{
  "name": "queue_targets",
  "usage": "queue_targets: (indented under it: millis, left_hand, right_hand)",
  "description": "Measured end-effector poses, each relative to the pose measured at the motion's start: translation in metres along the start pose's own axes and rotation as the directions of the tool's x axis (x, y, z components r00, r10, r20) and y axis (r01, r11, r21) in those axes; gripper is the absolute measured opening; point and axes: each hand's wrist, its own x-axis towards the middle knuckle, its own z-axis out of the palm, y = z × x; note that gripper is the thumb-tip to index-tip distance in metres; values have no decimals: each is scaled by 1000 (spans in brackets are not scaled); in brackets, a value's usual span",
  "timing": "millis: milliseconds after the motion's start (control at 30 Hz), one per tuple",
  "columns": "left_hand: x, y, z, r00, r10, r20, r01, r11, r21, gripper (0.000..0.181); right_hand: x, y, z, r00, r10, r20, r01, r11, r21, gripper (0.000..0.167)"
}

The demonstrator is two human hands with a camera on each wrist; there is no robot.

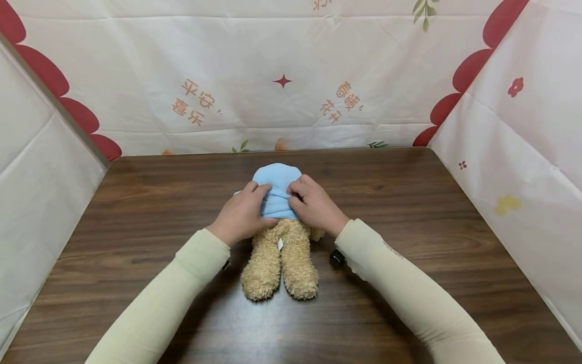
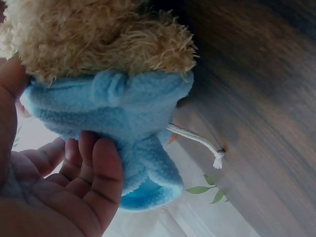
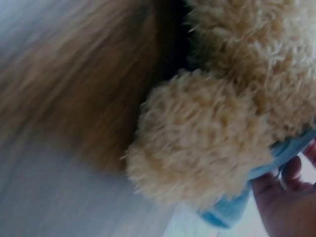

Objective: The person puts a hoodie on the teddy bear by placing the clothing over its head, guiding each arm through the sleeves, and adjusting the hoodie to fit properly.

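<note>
A tan curly-furred plush toy [image 1: 297,263] lies on the table with both legs toward me. Its upper part is covered by a light blue fleece garment [image 1: 278,175], so its head is out of sight. My left hand [image 1: 240,213] holds the garment's left side, thumb near the lower hem and bent fingers higher on the cloth. On the other side my right hand [image 1: 317,206] pinches a fold between thumb and fingers. In the left wrist view a white drawstring [image 2: 200,137] trails from the blue fleece [image 2: 143,116]. One plush limb [image 3: 197,143] sticks out in the right wrist view.
The dark wood-grain table [image 1: 159,202] extends around the toy. Behind it hangs a pale printed cloth [image 1: 254,55], with more cloth along both sides. A small white tag [image 1: 280,244] shows between the toy's legs.
</note>
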Motion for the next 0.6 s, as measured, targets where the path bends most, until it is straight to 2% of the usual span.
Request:
queue_targets:
  millis: [233,400,467,600]
  left_hand:
    - [-2,-6,4,998,31,-60,-30,999,18,54]
    - [-1,-7,6,995,66,-81,-65,998,12,40]
    - [-1,-9,9,987,105,-123,-103,994,25,37]
    - [-1,-11,12,964,163,-209,-150,986,79,37]
  right_hand:
    - [-3,7,0,995,-91,48,90,996,27,16]
    - [-6,4,0,996,-73,50,72,997,14,12]
    - [-7,3,0,997,-69,42,69,998,0,10]
    - [-8,2,3,993,-120,2,120,991,-59,10]
